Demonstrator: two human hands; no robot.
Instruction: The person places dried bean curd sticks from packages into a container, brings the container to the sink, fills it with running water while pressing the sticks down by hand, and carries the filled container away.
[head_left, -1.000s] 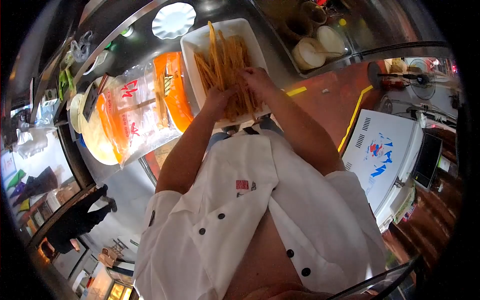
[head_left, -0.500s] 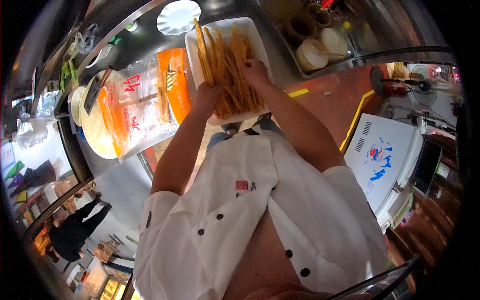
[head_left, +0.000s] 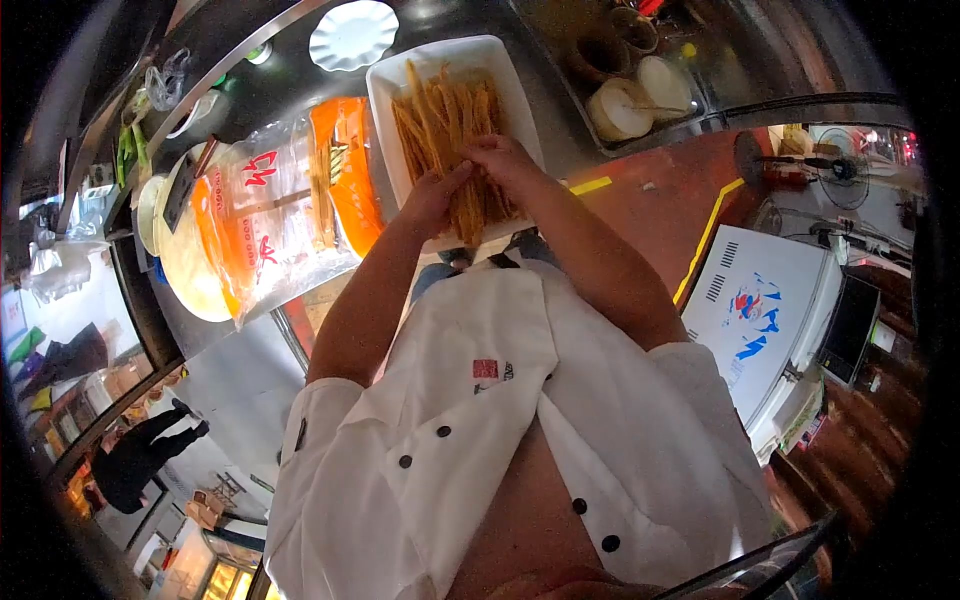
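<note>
Long, wrinkled golden-brown dried bean curd sticks (head_left: 440,110) lie bunched together in a deep white tray (head_left: 384,82). My left hand (head_left: 432,200) is closed on sticks at the lower left of the bunch. Close beside it, my right hand (head_left: 502,162) has its fingers curled down over sticks near the tray's middle. The two hands nearly meet, and their fingertips are partly hidden among the sticks. Left of the tray lies a clear plastic bag (head_left: 285,205) with orange panels and red characters, with more sticks showing inside.
A white scalloped plate (head_left: 353,36) sits beyond the tray. Under the bag is a round pale board (head_left: 195,290). At the right are a sunken basin with white containers (head_left: 620,108), a white box-shaped appliance (head_left: 755,310) and a fan (head_left: 843,168). Another person (head_left: 130,465) stands far left.
My right hand has moved left and slightly down toward my left hand. The sticks that rose past the tray's far edge at the left now lie lower, inside the tray.
</note>
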